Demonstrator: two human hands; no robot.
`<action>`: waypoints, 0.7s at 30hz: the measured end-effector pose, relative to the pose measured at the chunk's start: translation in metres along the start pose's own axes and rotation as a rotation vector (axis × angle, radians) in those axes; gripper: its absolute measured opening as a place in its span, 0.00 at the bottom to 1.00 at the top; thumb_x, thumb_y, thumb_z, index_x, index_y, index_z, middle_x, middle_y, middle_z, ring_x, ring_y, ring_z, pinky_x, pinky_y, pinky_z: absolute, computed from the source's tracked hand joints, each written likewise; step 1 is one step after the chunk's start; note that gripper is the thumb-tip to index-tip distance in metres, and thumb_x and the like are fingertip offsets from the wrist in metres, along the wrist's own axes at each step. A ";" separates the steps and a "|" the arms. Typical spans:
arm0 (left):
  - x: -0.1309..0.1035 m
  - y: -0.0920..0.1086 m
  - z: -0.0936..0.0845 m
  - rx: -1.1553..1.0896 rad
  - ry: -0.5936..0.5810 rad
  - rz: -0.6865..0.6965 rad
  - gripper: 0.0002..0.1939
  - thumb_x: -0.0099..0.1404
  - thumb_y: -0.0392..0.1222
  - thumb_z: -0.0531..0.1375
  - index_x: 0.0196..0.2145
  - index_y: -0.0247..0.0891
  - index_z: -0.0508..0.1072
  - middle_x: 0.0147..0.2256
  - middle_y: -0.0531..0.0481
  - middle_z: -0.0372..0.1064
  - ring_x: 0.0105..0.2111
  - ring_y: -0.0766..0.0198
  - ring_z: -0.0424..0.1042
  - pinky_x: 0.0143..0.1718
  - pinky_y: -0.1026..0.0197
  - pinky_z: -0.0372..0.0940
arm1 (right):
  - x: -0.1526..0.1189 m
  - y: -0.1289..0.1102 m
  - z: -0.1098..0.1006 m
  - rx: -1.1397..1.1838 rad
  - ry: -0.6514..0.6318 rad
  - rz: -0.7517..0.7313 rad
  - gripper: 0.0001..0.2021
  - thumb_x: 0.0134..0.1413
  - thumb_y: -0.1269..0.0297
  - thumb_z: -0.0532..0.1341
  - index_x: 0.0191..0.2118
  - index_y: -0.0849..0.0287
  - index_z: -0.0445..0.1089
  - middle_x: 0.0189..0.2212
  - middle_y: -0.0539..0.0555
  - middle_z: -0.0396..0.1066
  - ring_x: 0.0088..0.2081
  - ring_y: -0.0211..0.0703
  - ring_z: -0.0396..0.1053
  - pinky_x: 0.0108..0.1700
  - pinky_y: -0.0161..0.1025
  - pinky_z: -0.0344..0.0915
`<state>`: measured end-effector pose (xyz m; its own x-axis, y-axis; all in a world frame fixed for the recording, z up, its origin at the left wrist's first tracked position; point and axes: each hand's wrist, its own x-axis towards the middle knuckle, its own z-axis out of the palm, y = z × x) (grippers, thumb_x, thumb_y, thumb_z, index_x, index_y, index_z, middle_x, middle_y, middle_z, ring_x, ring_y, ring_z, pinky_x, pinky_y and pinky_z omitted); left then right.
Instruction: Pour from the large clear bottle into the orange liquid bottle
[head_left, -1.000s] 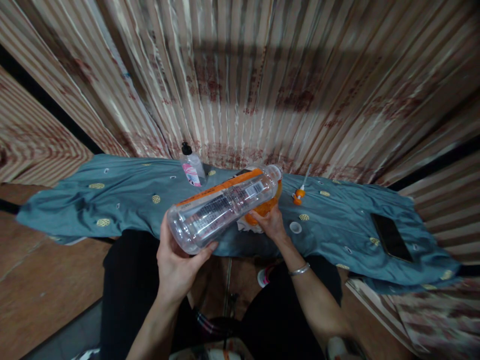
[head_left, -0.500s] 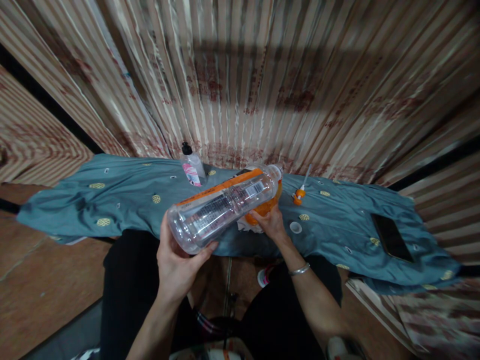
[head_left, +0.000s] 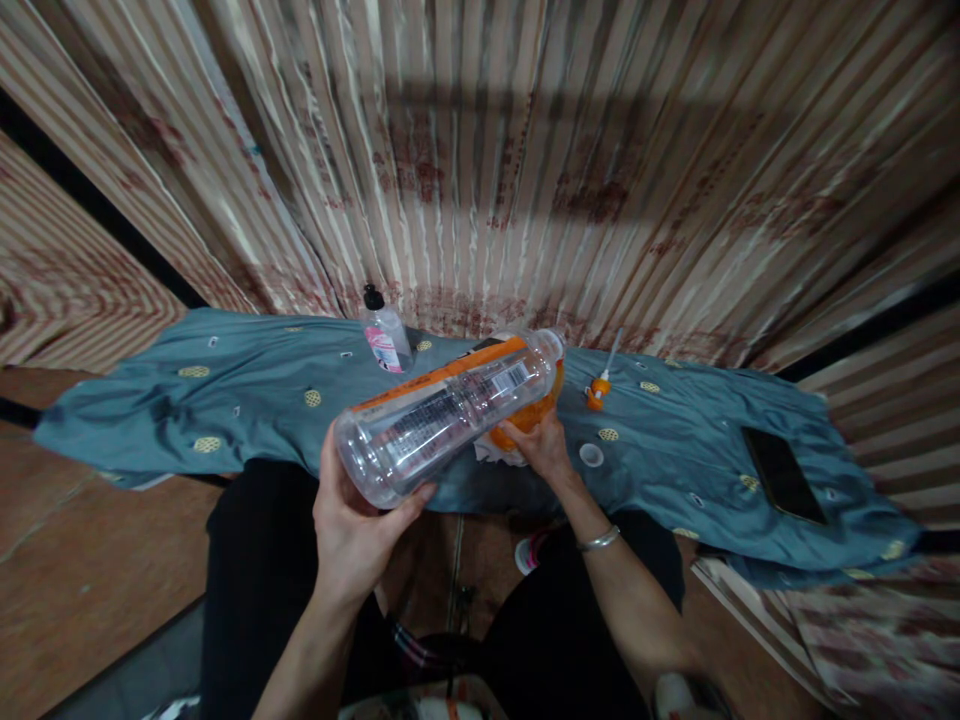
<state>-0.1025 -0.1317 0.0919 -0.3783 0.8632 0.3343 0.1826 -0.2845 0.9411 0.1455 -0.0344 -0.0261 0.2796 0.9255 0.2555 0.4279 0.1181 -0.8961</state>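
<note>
My left hand (head_left: 360,530) is wrapped round the base of a large clear plastic bottle (head_left: 450,415) with an orange-edged label. The bottle is tilted, its neck up and to the right. Behind the neck, my right hand (head_left: 541,445) grips an orange bottle (head_left: 521,420), mostly hidden by the clear one. A crumpled white tissue (head_left: 499,452) lies beneath the orange bottle. To the right are an orange pump head (head_left: 598,390) with a thin tube and a small white cap (head_left: 591,455).
A small bottle with a black cap (head_left: 386,335) stands at the back left of the teal cloth (head_left: 262,375). A dark phone (head_left: 784,475) lies at the right. Behind the cloth hangs a striped curtain (head_left: 480,150). My knees are below the front edge.
</note>
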 end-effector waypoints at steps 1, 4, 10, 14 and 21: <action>0.000 0.000 0.000 -0.005 0.001 0.004 0.53 0.40 0.48 0.81 0.62 0.36 0.71 0.55 0.38 0.78 0.53 0.46 0.81 0.52 0.53 0.77 | 0.000 0.000 0.000 0.004 -0.001 0.002 0.39 0.45 0.46 0.74 0.61 0.58 0.67 0.50 0.63 0.82 0.50 0.61 0.82 0.53 0.56 0.79; 0.000 0.000 0.001 -0.019 0.000 0.010 0.52 0.41 0.48 0.81 0.62 0.36 0.71 0.54 0.38 0.79 0.52 0.47 0.82 0.51 0.54 0.77 | 0.000 0.001 0.001 0.017 0.002 0.008 0.39 0.44 0.45 0.74 0.60 0.58 0.66 0.49 0.63 0.82 0.50 0.62 0.81 0.53 0.57 0.78; -0.001 -0.003 0.001 -0.041 0.011 0.015 0.52 0.40 0.47 0.81 0.62 0.34 0.71 0.55 0.36 0.78 0.53 0.45 0.81 0.51 0.53 0.77 | 0.000 0.002 0.001 0.008 0.004 0.022 0.40 0.43 0.46 0.75 0.59 0.58 0.67 0.49 0.64 0.82 0.49 0.63 0.82 0.52 0.58 0.79; 0.000 -0.002 0.000 -0.039 -0.001 0.012 0.52 0.40 0.46 0.81 0.63 0.34 0.71 0.54 0.36 0.79 0.53 0.45 0.81 0.51 0.53 0.77 | 0.000 0.001 0.000 0.002 0.009 0.000 0.40 0.44 0.46 0.75 0.60 0.58 0.67 0.49 0.63 0.82 0.48 0.62 0.82 0.51 0.56 0.79; 0.000 0.000 0.000 -0.012 -0.013 0.014 0.52 0.41 0.46 0.81 0.63 0.36 0.71 0.56 0.37 0.78 0.55 0.46 0.80 0.55 0.52 0.76 | 0.000 0.000 0.000 -0.004 0.003 0.001 0.40 0.44 0.45 0.74 0.60 0.59 0.67 0.48 0.63 0.82 0.47 0.61 0.82 0.51 0.56 0.79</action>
<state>-0.1028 -0.1320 0.0916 -0.3641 0.8642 0.3473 0.1773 -0.3017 0.9368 0.1458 -0.0343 -0.0263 0.2827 0.9246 0.2555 0.4306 0.1157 -0.8951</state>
